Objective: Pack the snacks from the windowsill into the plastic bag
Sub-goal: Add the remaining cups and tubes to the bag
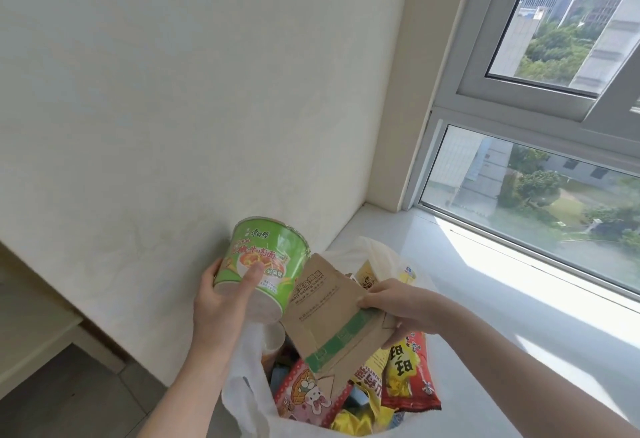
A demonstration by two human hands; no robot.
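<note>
the white plastic bag (242,392) stands open at 6 o'clock in the view, on the white windowsill (485,281), already crowded with snacks: a pink packet (304,396) with a cartoon rabbit at its near edge, a red packet (415,378) with yellow characters toward 3 o'clock of the opening, and yellow wrappers between them. over the bag's mouth, the left hand (221,302) grips a green instant noodle cup (273,257), tilted, thumb across its printed side. the right hand (398,302) holds a flat brown cardboard box (329,319) with a green band, just beside the cup at its 4 o'clock and covering much of the opening. sunlight falls across the windowsill toward 3 o'clock. a cream wall (207,91) fills 10 to 12 o'clock, the window (554,188) at 2 o'clock shows trees and buildings, and grey floor (86,396) lies at 8 o'clock.
</note>
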